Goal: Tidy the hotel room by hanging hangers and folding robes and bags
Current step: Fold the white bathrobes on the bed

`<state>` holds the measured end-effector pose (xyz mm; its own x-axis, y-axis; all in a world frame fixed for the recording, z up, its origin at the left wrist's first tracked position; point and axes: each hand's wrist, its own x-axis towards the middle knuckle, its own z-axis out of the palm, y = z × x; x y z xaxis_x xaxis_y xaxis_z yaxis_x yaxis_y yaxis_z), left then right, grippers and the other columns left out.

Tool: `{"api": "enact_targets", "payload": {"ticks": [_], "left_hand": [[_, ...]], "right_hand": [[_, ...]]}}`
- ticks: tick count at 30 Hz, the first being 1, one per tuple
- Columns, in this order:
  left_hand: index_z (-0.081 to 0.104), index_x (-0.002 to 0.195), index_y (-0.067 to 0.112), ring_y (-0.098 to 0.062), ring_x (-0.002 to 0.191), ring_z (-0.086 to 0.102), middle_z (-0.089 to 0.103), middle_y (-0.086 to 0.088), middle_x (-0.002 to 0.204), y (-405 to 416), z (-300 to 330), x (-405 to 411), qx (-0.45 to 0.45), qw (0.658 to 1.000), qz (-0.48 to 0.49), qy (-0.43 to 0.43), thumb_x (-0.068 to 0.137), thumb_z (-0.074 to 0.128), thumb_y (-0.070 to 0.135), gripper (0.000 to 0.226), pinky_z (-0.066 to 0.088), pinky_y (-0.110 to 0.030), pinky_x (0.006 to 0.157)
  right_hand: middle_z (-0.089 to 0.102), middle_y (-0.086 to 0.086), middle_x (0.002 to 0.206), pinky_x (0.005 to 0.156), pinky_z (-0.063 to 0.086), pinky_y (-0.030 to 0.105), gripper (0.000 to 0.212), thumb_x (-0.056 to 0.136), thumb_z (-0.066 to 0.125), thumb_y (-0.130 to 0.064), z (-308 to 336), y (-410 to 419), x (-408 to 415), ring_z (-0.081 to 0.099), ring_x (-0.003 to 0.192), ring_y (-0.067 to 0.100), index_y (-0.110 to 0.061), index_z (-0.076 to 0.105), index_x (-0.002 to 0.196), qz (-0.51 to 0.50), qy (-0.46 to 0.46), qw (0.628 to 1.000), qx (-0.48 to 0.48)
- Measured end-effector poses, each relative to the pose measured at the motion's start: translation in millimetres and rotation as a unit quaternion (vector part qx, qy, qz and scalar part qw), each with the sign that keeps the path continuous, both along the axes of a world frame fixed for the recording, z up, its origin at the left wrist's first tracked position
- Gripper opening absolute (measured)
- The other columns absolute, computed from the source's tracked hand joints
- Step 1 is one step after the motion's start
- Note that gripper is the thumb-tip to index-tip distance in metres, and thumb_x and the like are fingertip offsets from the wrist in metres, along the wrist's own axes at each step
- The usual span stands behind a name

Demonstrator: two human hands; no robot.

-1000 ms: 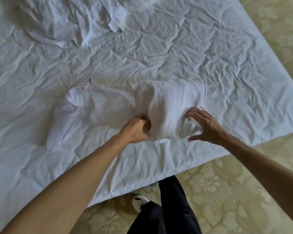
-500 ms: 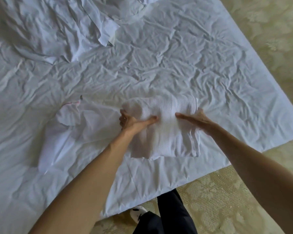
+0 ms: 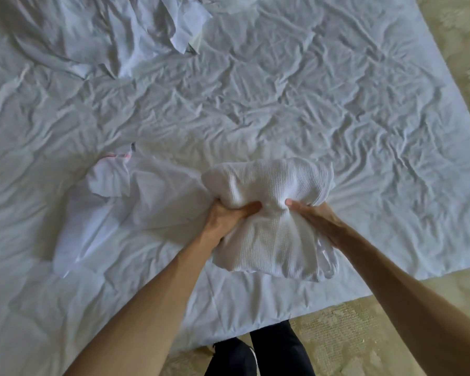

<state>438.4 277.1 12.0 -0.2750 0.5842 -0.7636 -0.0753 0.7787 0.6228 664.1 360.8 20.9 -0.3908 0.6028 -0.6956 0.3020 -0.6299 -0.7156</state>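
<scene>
A folded white waffle-weave robe [image 3: 272, 196] lies near the front edge of the bed. My left hand [image 3: 228, 217] grips its left side, thumb on top and fingers hidden beneath. My right hand [image 3: 314, 215] grips its right side in the same way. The robe bunches in at the middle between my two thumbs. Its near half hangs down toward me. A flat white cloth bag [image 3: 114, 210] lies on the bed just left of the robe.
The wrinkled white bed sheet [image 3: 310, 99] fills most of the view. A crumpled heap of white fabric [image 3: 114, 31] sits at the far left. Patterned beige carpet [image 3: 358, 337] runs along the front and right of the bed. My dark trouser leg [image 3: 277, 351] stands below.
Half a second ago both hands lay flat on top of the robe. Now they grip its sides and squeeze it in at the middle.
</scene>
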Motion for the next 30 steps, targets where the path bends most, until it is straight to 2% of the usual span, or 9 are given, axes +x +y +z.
{"api": "enact_targets", "payload": {"ticks": [3,9,13,16,19,22,24,27,30], "left_hand": [[0.065,0.107,0.032,-0.005,0.095,0.07,0.072,0.015,0.1,-18,33,-17,0.02,0.999,0.038,-0.021,0.056,0.094,0.049,0.062,0.054,-0.019,0.073],[0.061,0.127,0.026,-0.011,0.103,0.069,0.072,0.009,0.116,-93,105,-98,0.042,0.99,0.135,-0.006,0.044,0.093,0.065,0.097,0.057,-0.036,0.092],[0.066,0.119,0.028,-0.006,0.099,0.07,0.074,0.013,0.107,-186,157,-166,0.065,0.97,0.233,0.017,0.055,0.092,0.057,0.075,0.056,-0.028,0.086],[0.07,0.115,0.026,-0.008,0.097,0.072,0.076,0.01,0.105,-274,193,-214,0.089,0.949,0.299,0.035,0.061,0.091,0.055,0.064,0.058,-0.026,0.08],[0.069,0.113,0.029,-0.01,0.093,0.073,0.076,0.01,0.101,-371,222,-258,0.082,0.922,0.375,0.056,0.061,0.088,0.062,0.064,0.059,-0.029,0.077],[0.068,0.113,0.029,-0.015,0.097,0.072,0.075,0.008,0.103,-466,242,-292,0.091,0.884,0.454,0.071,0.053,0.087,0.068,0.074,0.059,-0.04,0.086],[0.063,0.115,0.027,-0.013,0.094,0.071,0.073,0.009,0.106,-521,254,-310,0.102,0.854,0.506,0.062,0.054,0.091,0.063,0.076,0.056,-0.037,0.088],[0.055,0.127,0.022,-0.014,0.101,0.066,0.068,0.006,0.118,-582,264,-337,0.106,0.81,0.574,0.055,0.051,0.094,0.058,0.094,0.055,-0.033,0.087],[0.054,0.13,0.019,-0.017,0.104,0.065,0.067,0.004,0.117,-621,264,-366,0.132,0.777,0.612,0.062,0.054,0.093,0.055,0.092,0.055,-0.031,0.082]], "right_hand": [[0.075,0.008,0.11,0.078,0.06,0.038,0.042,0.086,0.076,-0.03,37,-5,-23,0.074,0.099,0.027,-0.014,0.065,0.123,0.03,0.001,1.0,0.001],[0.077,0.006,0.105,0.073,0.06,0.033,0.043,0.082,0.079,-0.037,115,-35,-126,0.074,0.095,0.025,-0.015,0.069,0.118,0.138,-0.001,0.99,0.021],[0.076,0.01,0.108,0.082,0.059,0.035,0.032,0.089,0.073,-0.033,160,-96,-226,0.074,0.099,0.026,-0.013,0.073,0.114,0.246,0.02,0.969,0.011],[0.074,0.014,0.112,0.084,0.059,0.037,0.037,0.09,0.074,-0.029,191,-160,-307,0.072,0.103,0.03,-0.008,0.069,0.12,0.324,0.046,0.945,0.002],[0.078,0.004,0.097,0.066,0.058,0.022,0.027,0.088,0.075,-0.028,223,-238,-388,0.075,0.089,0.018,-0.013,0.07,0.11,0.399,0.037,0.916,0.018],[0.078,-0.001,0.102,0.081,0.058,0.026,0.035,0.08,0.08,-0.035,244,-318,-460,0.074,0.093,0.011,-0.019,0.072,0.111,0.469,0.028,0.882,0.038],[0.078,-0.004,0.102,0.078,0.056,0.018,0.039,0.082,0.077,-0.036,258,-367,-502,0.073,0.094,0.008,-0.017,0.072,0.116,0.515,0.025,0.855,0.045],[0.077,0.006,0.108,0.069,0.057,0.019,0.036,0.088,0.074,-0.031,276,-425,-551,0.074,0.097,0.02,-0.01,0.072,0.118,0.556,0.022,0.83,0.042],[0.078,0.007,0.1,0.064,0.058,0.024,0.043,0.086,0.076,-0.034,292,-467,-597,0.076,0.086,0.021,-0.009,0.068,0.12,0.585,0.017,0.809,0.046]]}}
